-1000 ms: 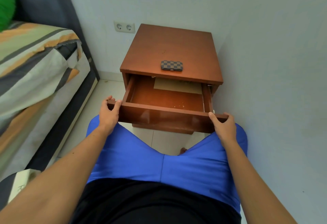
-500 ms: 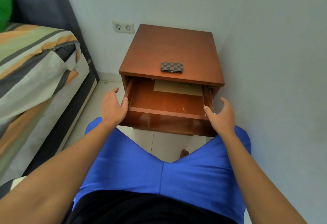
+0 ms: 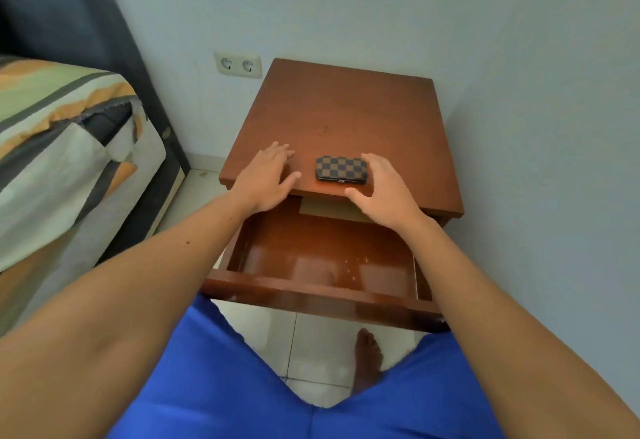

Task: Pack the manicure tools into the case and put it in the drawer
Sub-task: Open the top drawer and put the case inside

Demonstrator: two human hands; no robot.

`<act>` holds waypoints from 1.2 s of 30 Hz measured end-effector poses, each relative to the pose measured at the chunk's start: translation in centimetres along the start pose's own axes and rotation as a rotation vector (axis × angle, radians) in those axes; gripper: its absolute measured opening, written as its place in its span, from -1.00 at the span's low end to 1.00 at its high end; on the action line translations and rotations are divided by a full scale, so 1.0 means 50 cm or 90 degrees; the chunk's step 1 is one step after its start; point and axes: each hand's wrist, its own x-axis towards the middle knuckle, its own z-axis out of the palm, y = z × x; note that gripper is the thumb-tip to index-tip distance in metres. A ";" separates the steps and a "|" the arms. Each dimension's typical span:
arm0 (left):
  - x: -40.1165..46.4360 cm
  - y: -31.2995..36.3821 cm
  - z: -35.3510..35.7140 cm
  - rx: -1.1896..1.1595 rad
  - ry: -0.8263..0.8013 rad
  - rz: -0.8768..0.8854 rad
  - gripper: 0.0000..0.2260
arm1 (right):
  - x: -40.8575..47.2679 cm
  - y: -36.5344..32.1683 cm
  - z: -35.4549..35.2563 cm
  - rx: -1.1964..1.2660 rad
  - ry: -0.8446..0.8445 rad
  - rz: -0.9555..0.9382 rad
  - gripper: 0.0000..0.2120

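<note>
From the head view, the closed checkered case [image 3: 338, 169] lies on the nightstand top [image 3: 346, 116] between the flat, spread left hand [image 3: 265, 179] and the right hand [image 3: 382, 187], whose loosely parted fingers hold nothing, with the open drawer [image 3: 322, 258] below both wrists.

One case [image 3: 340, 169], one drawer [image 3: 322, 286], two hands.

Brown wooden nightstand, square tabletop [image 3: 346, 109], glossy, faint scuffs near its middle. Checkered case [image 3: 341, 169] lies flat, closed, near the tabletop's front edge. Left hand [image 3: 265, 177] rests just left of the case, fingers spread. Drawer [image 3: 322, 258] below the case stands pulled out, pale sheet at its back.
</note>
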 end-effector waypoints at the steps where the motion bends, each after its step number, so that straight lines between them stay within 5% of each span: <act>1: 0.022 -0.001 0.005 0.013 -0.014 0.008 -0.45 | 0.022 0.004 0.005 -0.019 -0.022 0.000 -0.26; 6: 0.077 -0.027 0.043 0.091 -0.092 0.024 -0.36 | 0.090 0.030 0.022 -0.119 -0.119 -0.024 -0.27; 16: 0.069 -0.051 0.068 0.122 -0.045 0.050 -0.34 | 0.087 0.025 -0.005 -0.142 -0.168 -0.029 -0.19; 25: 0.074 -0.051 0.072 0.140 -0.043 0.051 -0.35 | -0.081 0.024 0.069 -0.186 -0.309 -0.219 -0.25; 36: 0.072 -0.049 0.069 0.145 -0.038 0.048 -0.35 | -0.035 0.092 0.229 -0.186 -0.391 -0.116 -0.23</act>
